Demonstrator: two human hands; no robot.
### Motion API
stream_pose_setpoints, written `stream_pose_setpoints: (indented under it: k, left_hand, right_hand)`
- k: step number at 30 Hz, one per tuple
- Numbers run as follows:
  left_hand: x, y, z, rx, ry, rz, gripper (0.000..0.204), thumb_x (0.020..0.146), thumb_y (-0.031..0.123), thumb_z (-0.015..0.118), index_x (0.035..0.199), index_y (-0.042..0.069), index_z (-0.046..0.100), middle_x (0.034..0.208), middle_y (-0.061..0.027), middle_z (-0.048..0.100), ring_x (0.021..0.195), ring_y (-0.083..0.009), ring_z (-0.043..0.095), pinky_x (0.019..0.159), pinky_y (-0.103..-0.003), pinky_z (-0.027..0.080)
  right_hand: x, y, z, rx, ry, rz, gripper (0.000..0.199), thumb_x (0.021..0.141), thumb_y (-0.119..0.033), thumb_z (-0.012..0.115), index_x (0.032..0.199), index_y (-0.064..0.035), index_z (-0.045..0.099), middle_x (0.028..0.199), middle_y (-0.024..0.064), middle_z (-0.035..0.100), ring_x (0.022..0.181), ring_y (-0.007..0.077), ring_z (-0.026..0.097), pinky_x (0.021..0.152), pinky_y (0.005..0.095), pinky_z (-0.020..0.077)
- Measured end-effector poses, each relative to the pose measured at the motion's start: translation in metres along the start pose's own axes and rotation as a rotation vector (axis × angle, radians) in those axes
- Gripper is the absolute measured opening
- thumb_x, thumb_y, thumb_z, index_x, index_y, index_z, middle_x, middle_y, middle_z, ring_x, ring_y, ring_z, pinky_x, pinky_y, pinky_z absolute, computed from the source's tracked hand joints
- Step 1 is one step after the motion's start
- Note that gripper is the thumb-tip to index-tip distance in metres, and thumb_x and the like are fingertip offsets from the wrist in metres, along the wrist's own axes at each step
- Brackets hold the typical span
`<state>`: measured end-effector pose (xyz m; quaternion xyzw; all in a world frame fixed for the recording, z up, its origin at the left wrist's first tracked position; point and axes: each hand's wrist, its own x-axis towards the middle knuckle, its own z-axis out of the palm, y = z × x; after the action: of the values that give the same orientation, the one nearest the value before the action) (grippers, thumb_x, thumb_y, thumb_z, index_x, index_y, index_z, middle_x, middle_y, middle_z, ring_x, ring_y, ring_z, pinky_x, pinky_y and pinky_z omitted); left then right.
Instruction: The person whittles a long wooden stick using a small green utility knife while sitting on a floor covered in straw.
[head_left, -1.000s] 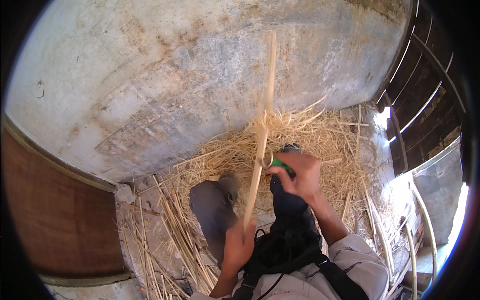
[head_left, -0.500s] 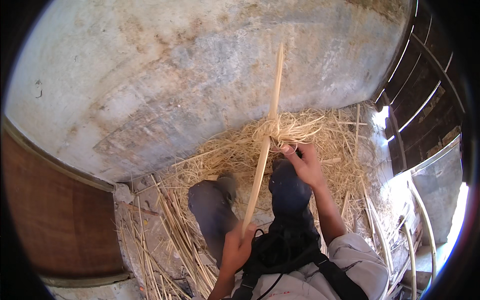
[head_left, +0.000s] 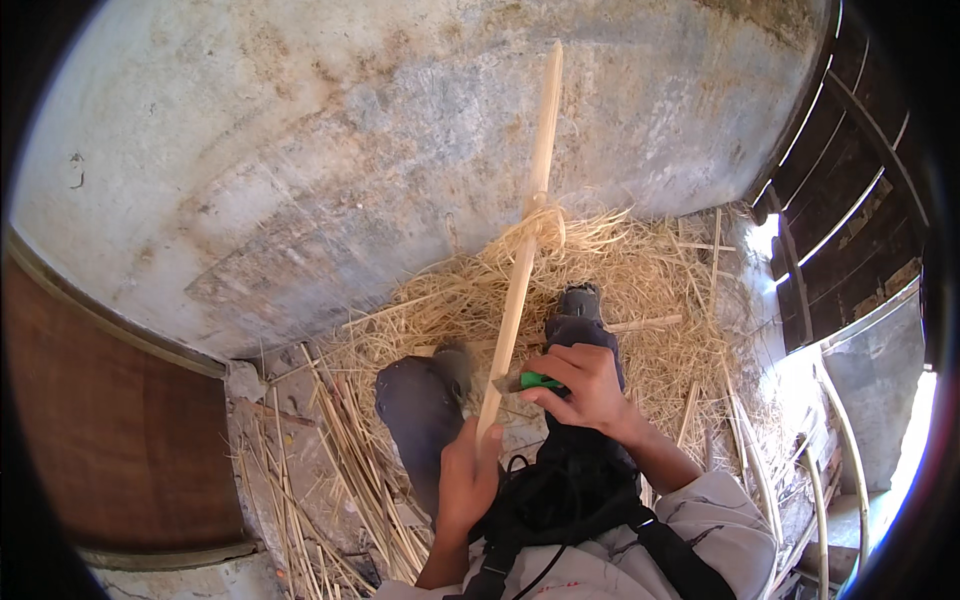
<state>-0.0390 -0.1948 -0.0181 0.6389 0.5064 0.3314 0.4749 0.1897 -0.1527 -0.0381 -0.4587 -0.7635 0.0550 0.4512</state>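
My left hand (head_left: 466, 478) grips the near end of a long pale cane stick (head_left: 520, 260) that points away from me toward the grey wall. A curl of shaved strip (head_left: 540, 218) hangs on the stick about halfway up. My right hand (head_left: 585, 385) holds a green-handled knife (head_left: 535, 381) with its blade against the stick just above my left hand. Both my legs in grey trousers (head_left: 420, 410) are below the stick.
A heap of straw-coloured shavings (head_left: 640, 280) covers the ground ahead. Split cane strips (head_left: 330, 450) lie to the left. A grey plastered wall (head_left: 350, 150) rises in front, a brown board (head_left: 100, 420) at left, dark wooden slats (head_left: 850, 200) at right. Bent canes (head_left: 840, 440) lean at right.
My right hand has drawn the knife back along the stick from near the curl toward my left hand. The stick has tilted a little and the curl stays on it.
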Motion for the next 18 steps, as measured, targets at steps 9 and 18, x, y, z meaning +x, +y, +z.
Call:
stream_pose_setpoints:
  k: [9,18]
  left_hand:
    - [0.001,0.008,0.004,0.041,-0.005,0.024,0.028,0.113,0.022,0.055,0.109,-0.005,0.06,0.076,-0.0243,0.063,0.069,-0.0449,0.064,0.065,-0.047,0.049]
    - [-0.001,0.012,0.003,0.082,-0.017,-0.014,0.028,0.112,0.021,0.055,0.108,-0.005,0.06,0.075,-0.0261,0.062,0.069,-0.0481,0.064,0.063,-0.048,0.049]
  right_hand:
    - [0.004,-0.008,-0.008,-0.141,0.043,-0.043,0.033,0.082,-0.044,0.088,0.097,-0.0159,0.079,0.076,-0.0024,0.068,0.056,0.0201,0.061,0.054,0.033,0.0473]
    - [0.007,-0.01,-0.01,-0.204,0.107,-0.028,0.033,0.081,-0.045,0.089,0.095,-0.0163,0.079,0.072,-0.0034,0.064,0.056,0.0184,0.061,0.053,0.0334,0.0446]
